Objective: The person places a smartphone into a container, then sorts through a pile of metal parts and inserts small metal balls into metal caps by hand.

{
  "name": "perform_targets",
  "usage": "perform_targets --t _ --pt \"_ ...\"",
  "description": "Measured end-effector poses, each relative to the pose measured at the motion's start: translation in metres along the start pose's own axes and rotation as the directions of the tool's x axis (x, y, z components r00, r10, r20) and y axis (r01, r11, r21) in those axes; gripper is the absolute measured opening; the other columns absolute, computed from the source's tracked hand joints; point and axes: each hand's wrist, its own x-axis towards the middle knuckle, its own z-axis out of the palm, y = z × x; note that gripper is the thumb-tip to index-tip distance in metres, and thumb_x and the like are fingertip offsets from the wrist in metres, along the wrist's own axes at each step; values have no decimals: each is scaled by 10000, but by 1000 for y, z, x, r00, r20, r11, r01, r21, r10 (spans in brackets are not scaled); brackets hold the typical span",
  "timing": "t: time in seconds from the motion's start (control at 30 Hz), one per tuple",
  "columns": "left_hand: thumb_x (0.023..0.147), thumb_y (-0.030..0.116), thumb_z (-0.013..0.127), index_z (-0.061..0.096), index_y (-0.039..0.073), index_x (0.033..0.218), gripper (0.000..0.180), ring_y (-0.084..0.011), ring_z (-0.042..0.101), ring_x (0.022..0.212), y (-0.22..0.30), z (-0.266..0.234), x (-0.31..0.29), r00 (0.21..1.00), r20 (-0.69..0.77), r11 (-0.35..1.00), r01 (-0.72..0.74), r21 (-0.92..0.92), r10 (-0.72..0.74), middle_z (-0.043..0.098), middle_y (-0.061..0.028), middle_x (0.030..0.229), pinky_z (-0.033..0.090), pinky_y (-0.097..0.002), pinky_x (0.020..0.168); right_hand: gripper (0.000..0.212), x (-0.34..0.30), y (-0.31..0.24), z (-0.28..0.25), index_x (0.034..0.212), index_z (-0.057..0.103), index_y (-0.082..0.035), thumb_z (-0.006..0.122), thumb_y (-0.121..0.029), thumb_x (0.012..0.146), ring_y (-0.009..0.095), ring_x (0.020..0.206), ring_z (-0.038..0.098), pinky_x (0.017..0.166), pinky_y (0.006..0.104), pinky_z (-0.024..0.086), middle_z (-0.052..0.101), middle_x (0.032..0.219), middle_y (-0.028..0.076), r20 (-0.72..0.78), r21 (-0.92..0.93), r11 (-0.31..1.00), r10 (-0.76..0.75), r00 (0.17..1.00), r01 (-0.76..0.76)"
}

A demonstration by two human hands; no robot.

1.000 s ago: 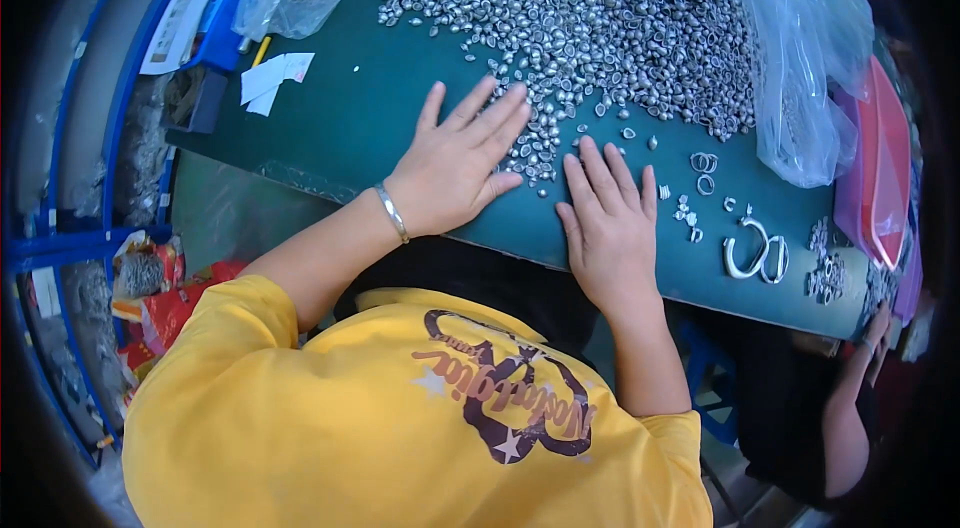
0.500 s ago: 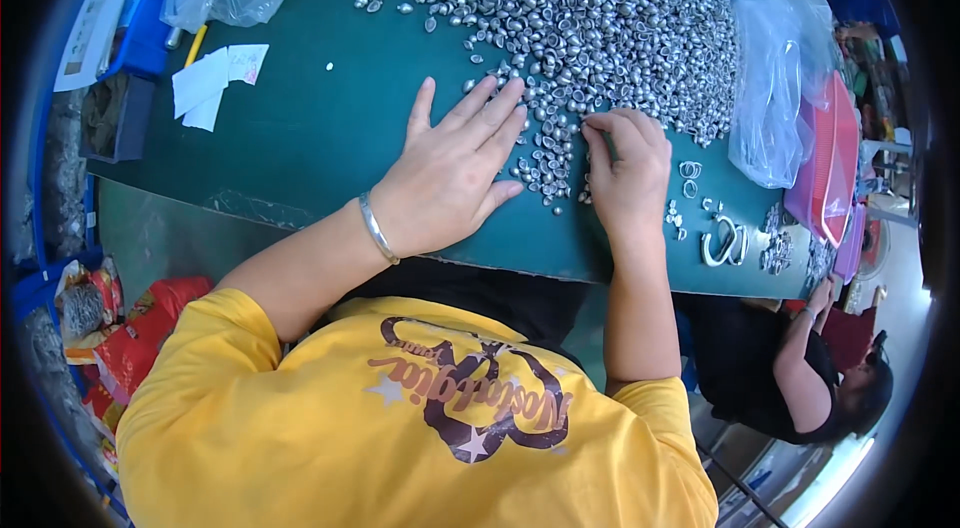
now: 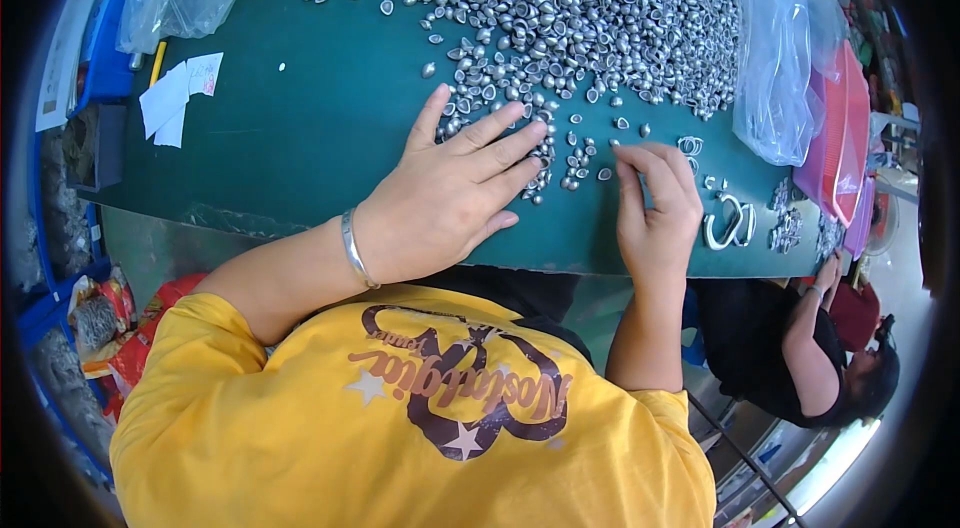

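Note:
A wide heap of small silver metal shells (image 3: 600, 8), rounded on one side and hollow on the other, covers the far part of the green table. My left hand (image 3: 450, 178), with a silver bangle on its wrist, lies palm down with its fingers spread over the near edge of the shells. Some shells show around and between those fingers. To its right, my right hand (image 3: 660, 208) is closed in a pinch at thumb and forefinger; whatever sits in the fingertips is too small to make out. A few loose shells (image 3: 580, 163) lie between the hands.
Right of my right hand lie curved silver metal pieces (image 3: 728, 224) and small metal parts (image 3: 786, 218). Clear plastic bags (image 3: 775, 68) and a pink basket (image 3: 845, 138) stand beyond. Paper slips (image 3: 168, 103) lie at left. Another person (image 3: 800, 348) sits at the right.
My right hand has drawn away to the right from the shells, widening the gap between my hands. My left hand stays spread on the shells. The whole view has shifted slightly.

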Motion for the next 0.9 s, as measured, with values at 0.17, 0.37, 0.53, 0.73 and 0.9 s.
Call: perform_targets --t 0.17,0.37,0.53,0.73,0.9 --pt "721 140 667 603 114 1041 328 -233 365 1256 -1 6 0 999 -49 1000 -1 -28 0 432 -58 1326 163 -559 1007 193 -3 -2 18 884 624 -5 612 46 698 285 759 535 671 353 438 573 846 115 63 40 979 -202 977 200" --pt "671 102 691 632 120 869 208 -198 490 1049 -1 10 0 976 -219 999 -6 -51 -5 546 -28 1034 250 -469 973 195 -19 -13 17 883 629 -18 633 22 692 265 754 538 676 332 421 585 853 91 28 16 951 -310 950 310" --pt "650 74 697 640 119 758 130 -177 508 888 -4 13 2 961 -274 999 -34 -31 24 520 3 829 296 -430 920 167 -25 -6 23 851 625 -41 652 -21 687 248 785 534 720 342 395 577 835 77 -29 68 968 -242 970 243" --pt "634 56 711 622 95 733 139 -191 517 834 -7 13 1 945 -328 998 -20 -52 2 515 -10 816 297 -429 918 151 -4 -20 32 816 625 -70 656 -24 676 228 771 527 678 332 369 570 803 33 54 20 954 -299 953 299" --pt "642 59 711 627 89 765 152 -196 517 838 -6 11 -3 946 -323 999 4 -52 -20 516 -20 819 300 -431 917 136 -4 -23 25 795 603 -61 636 4 681 239 758 533 672 348 381 571 809 50 99 -47 957 -282 954 287"
